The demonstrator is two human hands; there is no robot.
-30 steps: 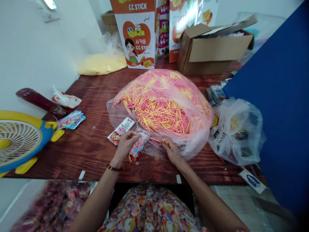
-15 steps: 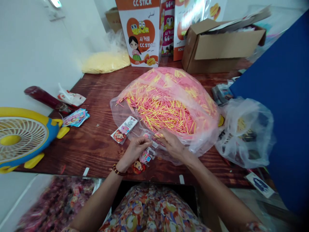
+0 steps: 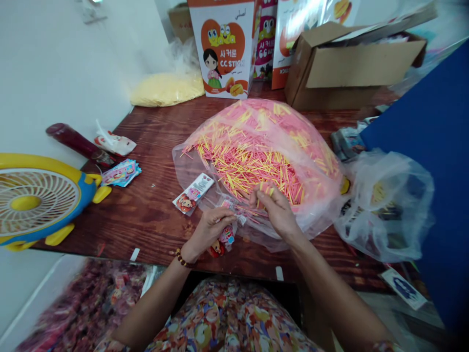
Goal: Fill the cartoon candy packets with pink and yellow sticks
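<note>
My left hand (image 3: 209, 229) is closed, its fingertips pinching the top of a small printed plastic packet (image 3: 227, 235). That packet hangs below the fingers over the table's near side. My right hand (image 3: 279, 212) is curled around a few pink and yellow candy sticks (image 3: 266, 189), at the near edge of a big heap. The heap of loose candy sticks (image 3: 245, 168) fills a large clear plastic bag (image 3: 322, 198), lying with its mouth towards me. To the left of the bag's mouth lies a stack of printed packets (image 3: 193, 194).
A yellow and blue fan (image 3: 82, 193) stands at the left, near blue printed packets (image 3: 122, 172) and a dark red bottle (image 3: 75, 142). Behind the heap are a printed carton (image 3: 223, 49) and an open cardboard box (image 3: 344, 68). A clear bag (image 3: 388, 210) sits at right.
My right hand has moved away from my left hand, up and right to the heap's near edge, with sticks showing in its fingers. My left hand stays near the packet. The view has shifted slightly.
</note>
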